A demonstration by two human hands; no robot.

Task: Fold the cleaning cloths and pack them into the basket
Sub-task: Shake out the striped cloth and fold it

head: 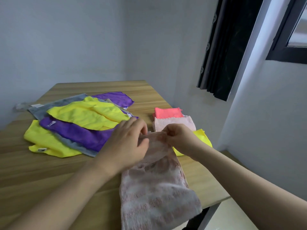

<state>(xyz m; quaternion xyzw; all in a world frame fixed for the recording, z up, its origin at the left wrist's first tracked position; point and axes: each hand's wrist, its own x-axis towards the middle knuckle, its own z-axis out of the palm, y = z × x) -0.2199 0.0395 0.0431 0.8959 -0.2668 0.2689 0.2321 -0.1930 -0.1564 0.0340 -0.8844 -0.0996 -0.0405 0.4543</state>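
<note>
I have both hands on the pale pink cloth (154, 188), which runs lengthwise from its far edge between my hands down to the table's (49, 171) near edge and hangs over it. My left hand (128, 143) has its fingers curled onto the far edge of this cloth, and my right hand (178, 137) pinches the same edge from the other side, finger and thumb closed on the fabric. The two hands sit close together, so the edge is bunched between them rather than stretched.

To do this fold well, I judge that I should first slide my hands apart along the far edge until each holds a corner, pull the cloth taut and flat, then carry that edge toward the hanging end so the corners meet squarely. The plush fabric looks soft and likely to sag, so I would smooth it with a flat palm after each fold.

Just beyond the pink cloth, on its right, lie the folded pieces: a coral cloth (167, 112), a light pink folded cloth (174, 123) and a yellow folded cloth (203, 137) partly under my right wrist. To its left sits the loose pile (78, 123) of yellow, purple and grey cloths, unfolded. I see no basket in this view.
</note>
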